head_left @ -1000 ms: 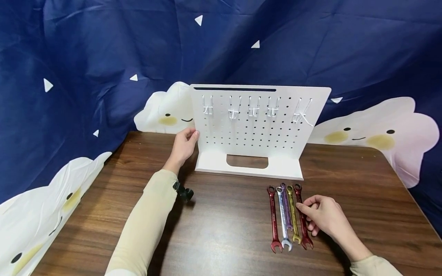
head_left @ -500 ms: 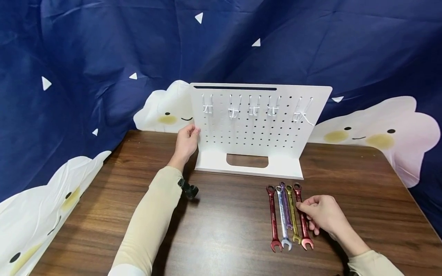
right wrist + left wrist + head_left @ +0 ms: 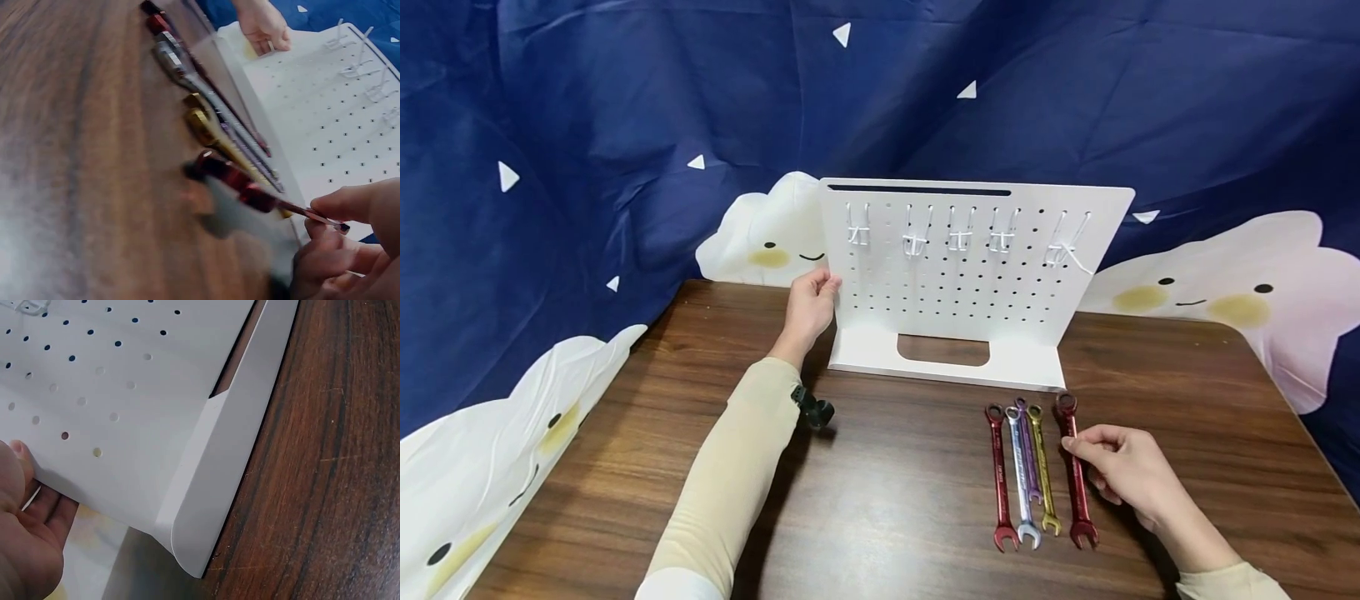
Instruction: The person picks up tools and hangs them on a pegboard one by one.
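Observation:
My right hand (image 3: 1131,467) pinches a red combination wrench (image 3: 1076,479) between thumb and fingers; in the right wrist view this wrench (image 3: 253,195) is raised off the wood, with its shadow beneath. To its left lie another red wrench (image 3: 1000,475), a silver wrench (image 3: 1019,475), a purple wrench (image 3: 1028,450) and a gold wrench (image 3: 1042,471), side by side. At the back, my left hand (image 3: 811,308) grips the left edge of a white pegboard stand (image 3: 955,292). The left wrist view shows the thumb on the front of the board (image 3: 144,481) and fingers behind it.
Several white wire hooks (image 3: 959,240) hang along the upper part of the pegboard; the rightmost hook (image 3: 1060,254) sits askew. The brown wooden table (image 3: 880,467) carries everything. Behind it hangs a blue curtain (image 3: 925,100) with white clouds.
My right hand has shifted right with the outer red wrench, widening the gap to the gold one. The left hand stays on the board's edge. The head view has turned slightly.

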Demonstrator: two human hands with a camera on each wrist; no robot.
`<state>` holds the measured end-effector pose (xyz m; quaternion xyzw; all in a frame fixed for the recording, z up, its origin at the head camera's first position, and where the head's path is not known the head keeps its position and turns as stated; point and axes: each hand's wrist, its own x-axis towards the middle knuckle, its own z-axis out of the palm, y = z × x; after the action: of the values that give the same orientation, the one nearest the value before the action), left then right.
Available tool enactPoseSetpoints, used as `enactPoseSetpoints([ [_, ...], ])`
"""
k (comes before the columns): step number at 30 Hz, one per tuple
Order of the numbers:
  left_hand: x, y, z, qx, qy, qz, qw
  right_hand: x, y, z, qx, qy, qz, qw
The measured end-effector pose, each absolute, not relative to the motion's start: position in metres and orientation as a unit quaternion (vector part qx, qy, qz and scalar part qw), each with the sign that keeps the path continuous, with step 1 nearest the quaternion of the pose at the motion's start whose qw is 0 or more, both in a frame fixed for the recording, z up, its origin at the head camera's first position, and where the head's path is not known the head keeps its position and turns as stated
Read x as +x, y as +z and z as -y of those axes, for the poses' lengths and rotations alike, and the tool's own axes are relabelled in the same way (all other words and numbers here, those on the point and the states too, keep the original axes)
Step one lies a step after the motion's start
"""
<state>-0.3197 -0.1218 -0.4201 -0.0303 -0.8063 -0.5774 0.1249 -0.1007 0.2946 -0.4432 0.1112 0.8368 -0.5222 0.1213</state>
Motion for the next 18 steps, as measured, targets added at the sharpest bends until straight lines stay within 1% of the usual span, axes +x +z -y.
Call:
enactPoseSetpoints([
  [4, -0.319, -0.420, 0.122, -0.028, -0.576, 0.808, 0.121, -0.099, -0.439, -0.297, 0.100, -0.522, -0.841, 0.103],
  [12, -0.319, -0.420, 0.121, -0.025, -0.577, 0.807, 0.120, -0.100, -0.432, -0.293, 0.083, -0.580, -0.804, 0.104],
  [18, -0.318, -0.418, 0.121, -0.025, -0.582, 0.804, 0.118, -0.103, -0.424, -0.289, 0.075, -0.594, -0.798, 0.076],
])
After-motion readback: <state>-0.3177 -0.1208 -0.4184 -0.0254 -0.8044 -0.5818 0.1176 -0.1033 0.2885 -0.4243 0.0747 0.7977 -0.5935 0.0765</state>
